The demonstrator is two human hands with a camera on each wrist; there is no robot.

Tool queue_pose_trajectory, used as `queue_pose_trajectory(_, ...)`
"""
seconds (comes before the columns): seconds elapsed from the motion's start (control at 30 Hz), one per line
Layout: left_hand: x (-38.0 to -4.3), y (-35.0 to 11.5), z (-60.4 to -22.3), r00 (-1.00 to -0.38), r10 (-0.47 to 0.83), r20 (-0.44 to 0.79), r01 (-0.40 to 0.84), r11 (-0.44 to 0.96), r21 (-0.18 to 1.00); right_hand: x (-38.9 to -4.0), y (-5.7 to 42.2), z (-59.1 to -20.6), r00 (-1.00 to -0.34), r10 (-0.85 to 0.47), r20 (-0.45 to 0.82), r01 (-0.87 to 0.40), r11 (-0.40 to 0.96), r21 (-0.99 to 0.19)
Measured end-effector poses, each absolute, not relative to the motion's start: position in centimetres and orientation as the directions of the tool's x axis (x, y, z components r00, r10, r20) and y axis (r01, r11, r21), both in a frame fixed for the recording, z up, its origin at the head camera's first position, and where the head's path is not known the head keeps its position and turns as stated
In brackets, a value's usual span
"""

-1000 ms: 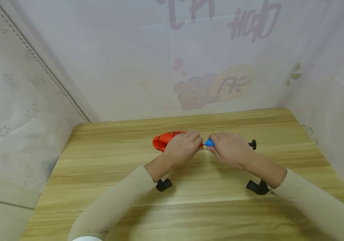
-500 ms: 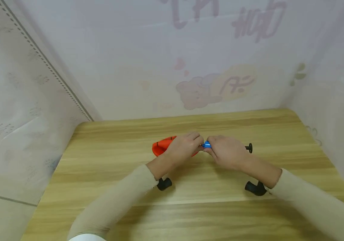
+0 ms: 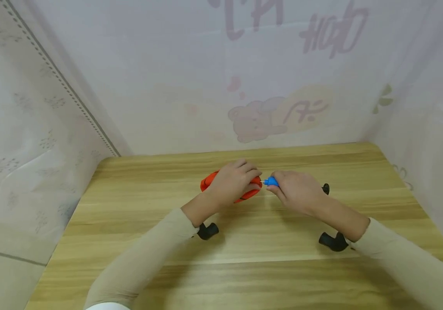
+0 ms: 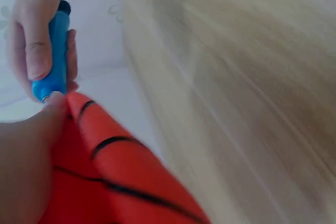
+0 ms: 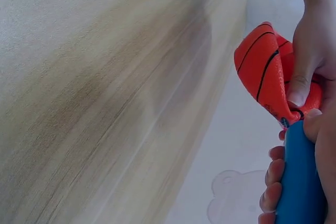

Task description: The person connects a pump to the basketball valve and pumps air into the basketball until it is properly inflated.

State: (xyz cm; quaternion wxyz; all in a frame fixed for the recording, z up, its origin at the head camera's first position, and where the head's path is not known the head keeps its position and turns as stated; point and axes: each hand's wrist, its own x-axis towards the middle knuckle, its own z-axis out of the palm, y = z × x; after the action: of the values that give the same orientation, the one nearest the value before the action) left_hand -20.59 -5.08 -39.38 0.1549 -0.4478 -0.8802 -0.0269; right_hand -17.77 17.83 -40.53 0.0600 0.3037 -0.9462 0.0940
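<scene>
A deflated red ball [image 3: 249, 196] with black lines is folded in my left hand [image 3: 233, 183], whose thumb and fingers grip it near its right end. My right hand [image 3: 300, 191] wraps round a blue hand pump [image 3: 273, 181] that points left at the ball. Between them shows a thin metal needle [image 3: 262, 182]; I cannot tell whether its tip is inside the ball. The pump's black handle [image 3: 325, 188] sticks out beyond my right hand. In the right wrist view the ball [image 5: 260, 64] hangs creased, its end right by the tip of the pump [image 5: 300, 182].
Both hands are above a wood-grain table [image 3: 244, 280]. A pale printed curtain [image 3: 167, 86] stands behind it and at both sides. Black curved pieces [image 3: 208, 231] show below each wrist, by the sleeves.
Half a second ago the ball and pump were closer together; now a small gap with the needle shows. My left hand has shifted slightly up, and the right slightly to the right.
</scene>
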Motion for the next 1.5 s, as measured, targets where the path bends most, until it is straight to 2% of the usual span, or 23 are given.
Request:
queue_pose_trajectory(0.17, -20.9, -5.5, -39.4, -0.583, 0.784, 0.213, 0.795, 0.604, -0.046, -17.8, 17.7, -40.5, -0.795, -0.576, 0.191, -0.602, 0.787, -0.135)
queue_pose_trajectory(0.33, -20.9, -5.8, -39.6, -0.564, 0.808, 0.172, 0.822, 0.569, 0.023, -17.6, 17.3, -40.4, -0.783, -0.592, 0.189, -0.615, 0.783, -0.092)
queue_pose_trajectory(0.57, -20.7, -5.7, -39.3, -0.511, 0.847, 0.142, 0.836, 0.529, -0.145, -17.3, 16.7, -39.9, -0.778, -0.61, 0.149, -0.617, 0.787, 0.002)
queue_pose_trajectory(0.8, -20.1, -5.0, -39.2, -0.507, 0.85, 0.142, 0.815, 0.526, -0.242, -17.2, 16.5, -39.7, -0.782, -0.604, 0.151, -0.61, 0.792, 0.007)
queue_pose_trajectory(1.03, -19.7, -4.5, -39.8, -0.524, 0.841, 0.137, 0.802, 0.541, -0.251, -17.3, 16.5, -40.3, -0.777, -0.611, 0.153, -0.614, 0.789, 0.034)
queue_pose_trajectory(1.5, -19.8, -3.8, -40.6, -0.537, 0.839, 0.092, 0.795, 0.539, -0.279, -17.4, 16.2, -41.6, -0.795, -0.584, 0.164, -0.596, 0.802, -0.033)
